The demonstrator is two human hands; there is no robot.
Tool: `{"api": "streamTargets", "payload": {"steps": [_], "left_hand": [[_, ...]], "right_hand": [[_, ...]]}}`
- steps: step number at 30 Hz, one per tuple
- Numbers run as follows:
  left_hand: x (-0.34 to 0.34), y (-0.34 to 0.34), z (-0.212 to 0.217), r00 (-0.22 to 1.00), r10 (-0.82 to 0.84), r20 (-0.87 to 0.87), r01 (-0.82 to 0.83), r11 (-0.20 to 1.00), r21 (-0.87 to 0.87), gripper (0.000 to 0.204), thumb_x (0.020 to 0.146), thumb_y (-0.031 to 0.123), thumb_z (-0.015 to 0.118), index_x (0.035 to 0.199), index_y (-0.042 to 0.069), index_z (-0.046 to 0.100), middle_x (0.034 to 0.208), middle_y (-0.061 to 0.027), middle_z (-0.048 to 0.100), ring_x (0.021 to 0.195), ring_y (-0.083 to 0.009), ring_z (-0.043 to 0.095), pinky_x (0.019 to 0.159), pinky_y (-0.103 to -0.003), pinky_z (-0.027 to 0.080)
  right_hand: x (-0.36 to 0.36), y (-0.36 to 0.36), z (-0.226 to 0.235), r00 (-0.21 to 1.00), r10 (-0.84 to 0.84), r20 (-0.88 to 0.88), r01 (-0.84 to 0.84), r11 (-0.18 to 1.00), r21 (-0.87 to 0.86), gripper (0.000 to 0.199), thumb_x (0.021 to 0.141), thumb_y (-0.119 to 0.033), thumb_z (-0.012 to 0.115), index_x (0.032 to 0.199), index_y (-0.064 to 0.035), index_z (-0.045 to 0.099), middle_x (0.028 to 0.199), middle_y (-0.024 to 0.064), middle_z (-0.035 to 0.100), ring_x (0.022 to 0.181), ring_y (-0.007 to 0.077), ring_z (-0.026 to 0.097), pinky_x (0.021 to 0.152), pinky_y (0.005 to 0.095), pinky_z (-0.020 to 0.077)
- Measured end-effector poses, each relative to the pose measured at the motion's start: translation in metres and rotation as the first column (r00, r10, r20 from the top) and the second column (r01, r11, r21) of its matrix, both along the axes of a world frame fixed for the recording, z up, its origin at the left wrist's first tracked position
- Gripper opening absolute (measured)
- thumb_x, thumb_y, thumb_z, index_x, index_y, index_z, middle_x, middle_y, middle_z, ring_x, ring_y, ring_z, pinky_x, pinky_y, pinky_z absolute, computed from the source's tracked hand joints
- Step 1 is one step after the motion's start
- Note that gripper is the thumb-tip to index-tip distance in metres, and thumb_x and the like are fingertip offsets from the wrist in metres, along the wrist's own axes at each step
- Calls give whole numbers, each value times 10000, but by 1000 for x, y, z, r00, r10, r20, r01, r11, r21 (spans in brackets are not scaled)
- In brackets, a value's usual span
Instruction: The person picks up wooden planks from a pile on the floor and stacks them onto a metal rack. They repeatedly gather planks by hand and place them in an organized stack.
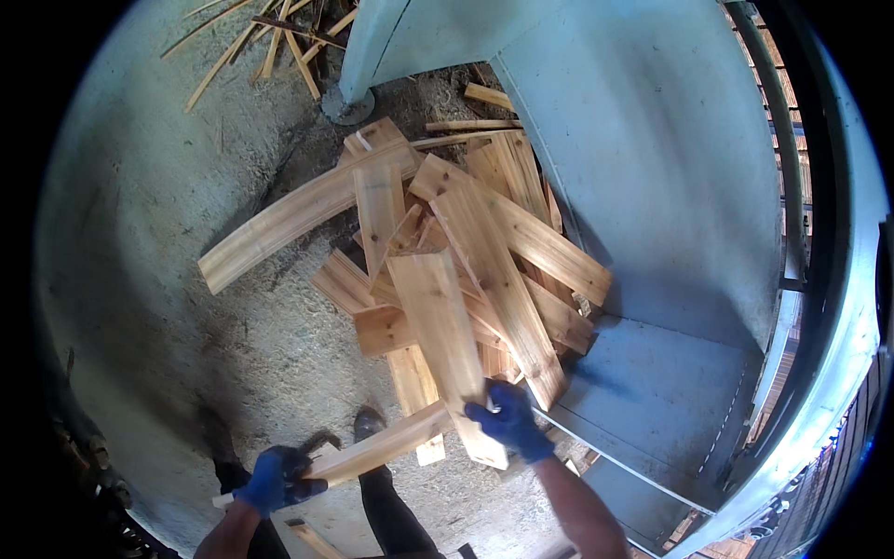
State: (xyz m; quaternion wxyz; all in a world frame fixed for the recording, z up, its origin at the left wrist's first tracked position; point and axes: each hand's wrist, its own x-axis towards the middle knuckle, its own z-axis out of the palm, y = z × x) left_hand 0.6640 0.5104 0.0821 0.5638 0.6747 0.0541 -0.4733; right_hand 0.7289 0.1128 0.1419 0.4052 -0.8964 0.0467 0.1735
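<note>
Both hands wear blue gloves. My left hand [275, 477] grips the near end of a narrow wooden board [382, 447] that slants up to the right. My right hand [510, 421] is closed on the near end of a wide, pale plank [445, 340] that lies on top of a pile of cut wooden boards [484, 233] on the concrete floor. The pile leans against the side of a pale blue-grey metal machine [643, 168].
My dark shoes [369, 424] and trouser legs show between my arms. A long curved-looking board [279, 219] juts out left of the pile. Thin wood strips [270, 42] lie at the top left by the machine's round foot [346, 104]. Sawdust covers the floor.
</note>
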Motion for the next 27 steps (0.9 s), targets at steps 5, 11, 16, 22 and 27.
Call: {"api": "streamTargets", "payload": {"steps": [5, 11, 16, 22, 27], "left_hand": [[24, -30, 41, 955, 283, -87, -290, 952, -97, 346, 707, 214, 835, 890, -21, 660, 747, -40, 625, 689, -110, 562, 633, -279, 460], [83, -187, -11, 793, 462, -398, -588, 751, -300, 425, 805, 273, 757, 1097, 0, 610, 935, -36, 651, 829, -87, 584, 745, -251, 478], [96, -264, -52, 627, 528, -573, -738, 638, -219, 490, 869, 228, 693, 1254, -7, 502, 1172, -66, 571, 1061, -113, 524, 899, -247, 423], [85, -261, -71, 720, 476, -505, -671, 664, -331, 582, 870, 406, 659, 1228, -24, 498, 1118, -70, 576, 1081, -142, 512, 947, -295, 395], [86, -256, -71, 678, 470, -565, -703, 639, -312, 723, 819, 511, 675, 1310, 39, 433, 1025, -24, 506, 1033, -150, 507, 878, -346, 438]], "right_hand": [[79, -47, 62, 887, -99, -451, 163, 981, 105, 311, 769, -209, 773, 1010, -48, 658, 821, 25, 649, 705, 78, 584, 558, 229, 481], [147, -111, -16, 967, -232, 101, 234, 972, -5, 360, 887, -147, 646, 1213, -22, 561, 1175, 129, 610, 1096, 213, 561, 949, 312, 438], [191, -164, -58, 958, 85, 275, 70, 857, -511, 415, 910, -279, 612, 1213, -1, 561, 1207, 158, 593, 1117, 249, 553, 946, 338, 432], [171, -192, -116, 958, -200, 204, 217, 974, -63, 374, 926, -286, 554, 1165, -2, 601, 1118, 208, 625, 1064, 276, 596, 910, 341, 458], [125, -126, -93, 959, 47, 279, 17, 975, -221, 263, 917, -184, 568, 1095, 0, 628, 1087, 156, 648, 992, 247, 619, 887, 339, 467]]}}
